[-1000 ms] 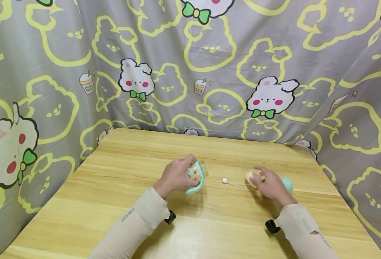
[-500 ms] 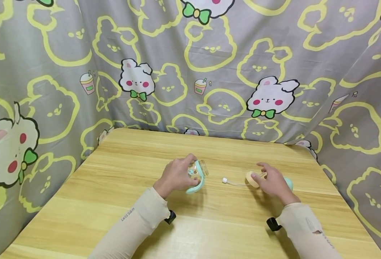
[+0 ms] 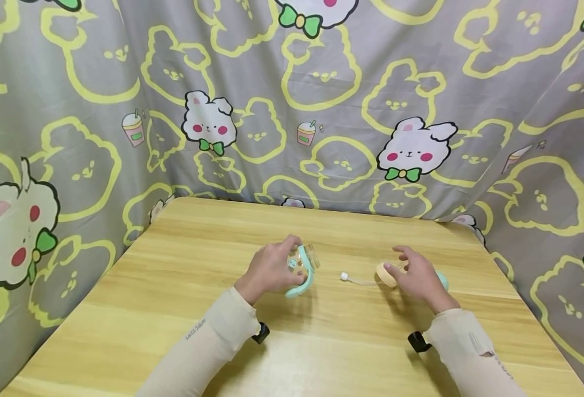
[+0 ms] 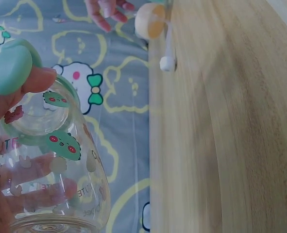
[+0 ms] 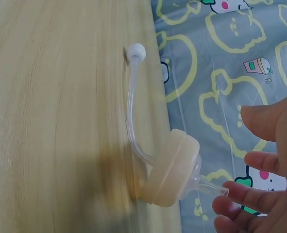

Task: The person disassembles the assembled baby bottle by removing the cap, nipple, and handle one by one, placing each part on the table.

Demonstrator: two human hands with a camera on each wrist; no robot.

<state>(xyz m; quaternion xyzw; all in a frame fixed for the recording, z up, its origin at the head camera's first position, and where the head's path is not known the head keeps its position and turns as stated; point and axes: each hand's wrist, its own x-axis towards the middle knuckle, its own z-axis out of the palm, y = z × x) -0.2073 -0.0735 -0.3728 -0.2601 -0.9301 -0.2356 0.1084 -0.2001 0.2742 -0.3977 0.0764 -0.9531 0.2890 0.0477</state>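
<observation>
gripping the clear bottle (image 3: 304, 259), the left hand (image 3: 269, 269) is wrapped round it. at 3 o'clock, the straw nipple (image 3: 385, 273) lies unattached, barely touched by the right hand (image 3: 418, 278), fingers apart.

A teal lid (image 3: 442, 281) is largely hidden behind the right hand (image 3: 417, 278); the bottle (image 4: 51, 160) (base cropped) is cut off at the frame's bottom.

clear glossy bottle (image 4: 51, 160), wooden table (image 3: 322, 342)

Clear bottle (image 3: 304, 259) with mint handles (image 3: 306, 275); cream nipple (image 3: 385, 273).
</observation>
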